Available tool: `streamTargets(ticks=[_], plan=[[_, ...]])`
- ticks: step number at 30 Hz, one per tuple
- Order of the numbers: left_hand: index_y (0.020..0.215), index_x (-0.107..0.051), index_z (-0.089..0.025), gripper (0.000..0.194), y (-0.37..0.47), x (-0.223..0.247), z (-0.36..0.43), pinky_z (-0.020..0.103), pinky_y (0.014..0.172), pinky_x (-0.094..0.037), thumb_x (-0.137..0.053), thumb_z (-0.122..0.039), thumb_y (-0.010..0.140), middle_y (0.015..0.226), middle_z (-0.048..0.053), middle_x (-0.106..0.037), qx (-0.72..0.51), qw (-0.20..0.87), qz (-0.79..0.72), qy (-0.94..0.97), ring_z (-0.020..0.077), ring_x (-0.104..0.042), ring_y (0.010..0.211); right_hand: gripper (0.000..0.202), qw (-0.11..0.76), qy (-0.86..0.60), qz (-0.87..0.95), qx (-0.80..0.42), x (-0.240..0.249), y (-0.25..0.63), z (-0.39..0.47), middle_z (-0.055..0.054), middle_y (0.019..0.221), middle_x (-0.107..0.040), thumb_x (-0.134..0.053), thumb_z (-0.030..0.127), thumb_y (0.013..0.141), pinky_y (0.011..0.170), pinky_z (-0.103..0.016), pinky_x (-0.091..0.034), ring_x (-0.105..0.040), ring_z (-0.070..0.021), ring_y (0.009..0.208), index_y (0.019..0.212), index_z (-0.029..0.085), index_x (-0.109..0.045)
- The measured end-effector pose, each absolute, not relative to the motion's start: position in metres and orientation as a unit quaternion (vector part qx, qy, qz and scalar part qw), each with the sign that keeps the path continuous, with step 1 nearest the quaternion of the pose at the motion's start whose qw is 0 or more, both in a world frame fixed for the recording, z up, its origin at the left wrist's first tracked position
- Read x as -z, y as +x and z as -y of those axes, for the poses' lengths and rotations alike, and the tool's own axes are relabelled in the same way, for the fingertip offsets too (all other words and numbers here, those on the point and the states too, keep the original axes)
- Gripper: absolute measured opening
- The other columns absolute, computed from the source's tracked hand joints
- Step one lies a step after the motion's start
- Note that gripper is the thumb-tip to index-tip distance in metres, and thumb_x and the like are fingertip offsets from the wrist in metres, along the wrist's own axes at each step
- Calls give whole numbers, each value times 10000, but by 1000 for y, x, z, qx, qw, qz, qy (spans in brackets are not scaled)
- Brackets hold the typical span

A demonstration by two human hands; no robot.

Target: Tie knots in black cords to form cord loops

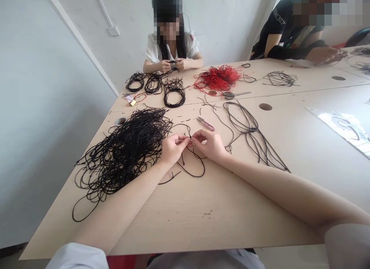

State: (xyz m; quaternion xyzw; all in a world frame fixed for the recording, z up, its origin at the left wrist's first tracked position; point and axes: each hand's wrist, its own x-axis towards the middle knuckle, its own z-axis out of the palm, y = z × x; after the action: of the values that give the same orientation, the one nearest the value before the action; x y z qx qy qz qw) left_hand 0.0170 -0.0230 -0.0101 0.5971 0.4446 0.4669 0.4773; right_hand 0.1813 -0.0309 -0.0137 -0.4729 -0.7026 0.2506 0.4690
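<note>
You have two hands (175, 148) (211, 145). On the desk (185, 219) you can count one large black cord heap (130, 145), one red cord heap (219, 78), three black coils (153, 81) lined up far left, one pair of snips (206, 123), one pair of scissors (230, 95); opposite, two people (189, 47) (274, 24).

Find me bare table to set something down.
The table is bare between the black bundle, the hole and the shiny sheet, and along the near edge between the forearms, bar scraps. Crowded: black pile left of the left hand; red cords and black loops beyond.
</note>
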Motion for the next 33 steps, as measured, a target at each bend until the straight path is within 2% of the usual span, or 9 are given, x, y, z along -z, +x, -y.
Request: streamTargets(ticks=[11, 23, 25, 30, 33], plan=[[831, -676, -126, 204, 18, 8, 24, 336, 737, -581, -677, -318, 764, 794, 94, -728, -458, 452, -444, 624, 206, -707, 735, 82, 458, -499, 690, -255, 13, 182, 30, -5, 728, -704, -569, 216, 782, 640, -259, -515, -641, -133, 637, 775, 198, -648], [849, -675, -189, 115, 14, 3, 31, 279, 703, -557, -632, -276, 787, 783, 36, -724, -398, 293, -459, 738, 166, -687, 704, 41, 431, -493, 700, -285, 13, 185, 30, -5, 688, -677, -600, 220, 716, 592, -253, -492, -615, -132, 620, 727, 189, -625], [854, -674, -199, 109, 14, 2, 31, 282, 716, -552, -622, -273, 792, 795, 33, -722, -390, 276, -458, 750, 166, -684, 715, 66, 426, -486, 690, -326, 12, 186, 29, -18, 687, -675, -601, 244, 722, 576, -262, -493, -621, -141, 615, 742, 183, -614], [867, -673, -202, 119, 15, 2, 30, 277, 704, -547, -626, -278, 789, 825, 39, -723, -406, 249, -467, 745, 163, -682, 715, 82, 407, -400, 639, -516, 7, 187, 27, -15, 632, -641, -529, 250, 777, 557, -263, -506, -632, -140, 572, 792, 170, -520], [865, -662, -178, 149, 14, 3, 27, 282, 692, -552, -619, -306, 801, 782, 50, -722, -425, 293, -480, 709, 170, -690, 703, 77, 429, -400, 650, -483, 5, 186, 31, -10, 670, -631, -509, 259, 803, 548, -252, -488, -614, -129, 580, 805, 182, -503]])
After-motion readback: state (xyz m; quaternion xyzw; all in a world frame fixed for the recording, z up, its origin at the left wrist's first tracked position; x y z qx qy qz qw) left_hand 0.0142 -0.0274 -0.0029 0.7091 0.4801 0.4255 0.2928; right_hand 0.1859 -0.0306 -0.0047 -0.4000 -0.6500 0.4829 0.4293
